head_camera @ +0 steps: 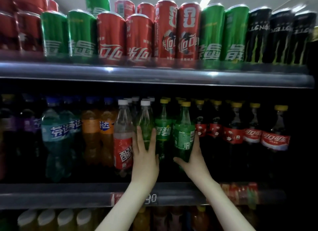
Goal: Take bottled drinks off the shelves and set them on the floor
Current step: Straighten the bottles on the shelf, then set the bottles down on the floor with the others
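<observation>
So, both hands are on the middle shelf (pixel 68 194), one bottle each. The left hand (pixel 146 159) grasps the clear white-capped bottle (pixel 145 120) low on the body, thumb on one side and fingers on the other. The right hand (pixel 191 159) wraps the green Sprite bottle (pixel 183 127) the same way, thumb under its near left side and fingers round the right. The low grip makes sense: the necks sit close under the can shelf (pixel 154 74) above, so there's more room at the body, and it's the fattest part to hold. Both targets are front-row, so nothing blocks the pull toward the near side. The Sprite bottle leans slightly and looks nearer than its neighbours. I can't tell if either base is off the shelf; they're hidden behind the hands. Neighbours are tight: the red-label bottle (pixel 123 144) touches on the left, and the cola bottles (pixel 251 132) stand just right. Risk is dragging one along. The floor isn't in view, so set-down hasn't begun.
</observation>
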Demonstrator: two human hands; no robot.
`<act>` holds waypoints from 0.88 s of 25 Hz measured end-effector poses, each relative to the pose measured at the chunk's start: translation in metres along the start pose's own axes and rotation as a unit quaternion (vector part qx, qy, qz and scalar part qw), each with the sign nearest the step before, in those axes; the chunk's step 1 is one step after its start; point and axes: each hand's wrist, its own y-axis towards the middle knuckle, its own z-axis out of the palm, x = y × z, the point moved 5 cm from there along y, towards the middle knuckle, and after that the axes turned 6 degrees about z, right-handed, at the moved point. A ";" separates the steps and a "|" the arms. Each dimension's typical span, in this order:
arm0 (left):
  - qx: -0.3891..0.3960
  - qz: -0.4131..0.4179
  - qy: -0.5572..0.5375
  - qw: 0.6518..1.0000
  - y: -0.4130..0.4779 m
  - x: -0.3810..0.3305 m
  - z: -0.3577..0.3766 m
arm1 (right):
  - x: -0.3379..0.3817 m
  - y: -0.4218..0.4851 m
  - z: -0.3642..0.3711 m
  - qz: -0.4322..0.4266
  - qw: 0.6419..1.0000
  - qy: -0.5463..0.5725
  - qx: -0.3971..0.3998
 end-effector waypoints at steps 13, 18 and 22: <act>-0.079 -0.007 0.022 0.997 -0.112 0.040 -0.037 | 0.011 -0.110 0.089 -0.224 0.961 -0.117 -0.110; -0.005 -0.057 0.014 0.998 -0.200 0.120 -0.086 | 0.020 -0.173 0.206 -0.234 0.967 -0.101 0.005; 0.069 -0.121 0.031 0.990 -0.271 0.203 -0.147 | 0.041 -0.230 0.316 -0.104 0.977 -0.074 0.168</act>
